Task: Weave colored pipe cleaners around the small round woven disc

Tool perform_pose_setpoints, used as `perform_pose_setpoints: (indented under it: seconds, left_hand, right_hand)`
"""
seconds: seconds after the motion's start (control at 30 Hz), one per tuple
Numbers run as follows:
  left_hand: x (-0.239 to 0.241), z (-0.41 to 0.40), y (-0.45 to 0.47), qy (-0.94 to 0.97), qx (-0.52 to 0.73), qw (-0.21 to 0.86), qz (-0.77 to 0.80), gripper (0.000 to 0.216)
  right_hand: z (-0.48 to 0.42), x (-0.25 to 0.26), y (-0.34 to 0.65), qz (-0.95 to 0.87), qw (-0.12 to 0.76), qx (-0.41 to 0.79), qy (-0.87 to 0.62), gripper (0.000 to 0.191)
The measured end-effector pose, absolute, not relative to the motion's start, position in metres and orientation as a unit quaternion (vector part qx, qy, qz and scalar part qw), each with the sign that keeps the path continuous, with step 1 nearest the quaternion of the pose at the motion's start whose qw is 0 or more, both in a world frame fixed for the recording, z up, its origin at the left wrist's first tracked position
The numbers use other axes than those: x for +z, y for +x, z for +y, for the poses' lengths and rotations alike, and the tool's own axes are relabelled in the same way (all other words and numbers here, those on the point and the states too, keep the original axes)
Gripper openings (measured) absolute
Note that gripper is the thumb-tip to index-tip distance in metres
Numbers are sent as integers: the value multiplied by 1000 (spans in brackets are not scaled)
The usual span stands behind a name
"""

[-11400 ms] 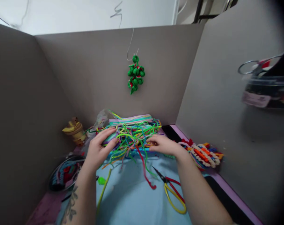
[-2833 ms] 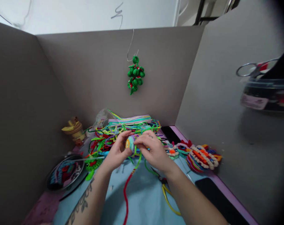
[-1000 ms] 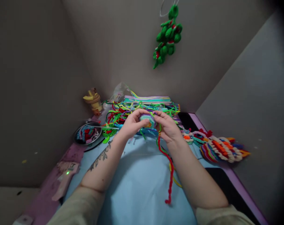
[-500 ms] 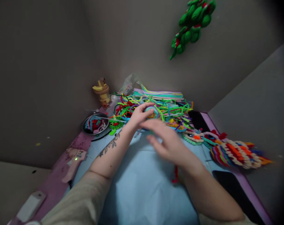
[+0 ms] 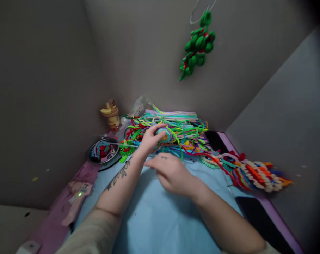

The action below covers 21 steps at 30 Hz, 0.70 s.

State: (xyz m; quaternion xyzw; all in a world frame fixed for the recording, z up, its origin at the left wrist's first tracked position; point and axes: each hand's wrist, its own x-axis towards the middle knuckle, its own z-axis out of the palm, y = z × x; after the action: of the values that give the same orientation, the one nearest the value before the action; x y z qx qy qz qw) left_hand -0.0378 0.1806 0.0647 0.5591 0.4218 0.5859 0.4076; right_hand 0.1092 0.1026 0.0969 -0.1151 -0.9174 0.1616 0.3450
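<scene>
Left hand [image 5: 150, 139] grips round multicoloured piece [image 5: 165, 135] before far strand pile [image 5: 193, 129]; right hand [image 5: 173, 174], curled, nearer, above blue cloth [image 5: 160, 222].

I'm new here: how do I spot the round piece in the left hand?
Below the grey back wall lies a heap of coloured strands. At its front, the left hand holds the round piece: purple, aqua and orange, compact, unlike the loose strands around.

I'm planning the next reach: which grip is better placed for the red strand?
Probably the right grip: it seems free, the red strand trails to its side, and the left grip holds the round piece.
</scene>
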Motion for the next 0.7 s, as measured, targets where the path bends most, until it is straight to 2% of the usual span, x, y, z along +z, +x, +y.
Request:
perform_pose_setpoints:
  seconds: [0.1, 0.17, 0.27, 0.37, 0.43, 0.5, 0.7]
  left_hand:
    - [80, 170, -39, 610, 569, 371, 408, 35]
    - [88, 163, -39, 632, 555, 385, 381, 34]
    - [98, 153, -39, 635, 562, 397, 350, 32]
    - [106, 144, -41, 663, 552, 386, 326, 25]
    - [109, 140, -42, 686, 543, 374, 307, 22]
    - [111, 138, -43, 700, 537, 365, 298, 21]
    - [110, 136, -41, 689, 540, 385, 292, 19]
  right_hand:
    - [122, 120, 137, -820, 501, 144, -237, 25]
    - [133, 129, 153, -768, 544, 120, -316, 16]
    - [145, 132, 167, -748, 527, 175, -364, 12]
    - [151, 130, 171, -731, 507, 284, -357, 14]
    - [150, 129, 169, -726, 512, 317, -333, 13]
    - [146, 130, 165, -732, 533, 298, -302, 11]
    - [137, 127, 153, -762, 568, 105, -293, 15]
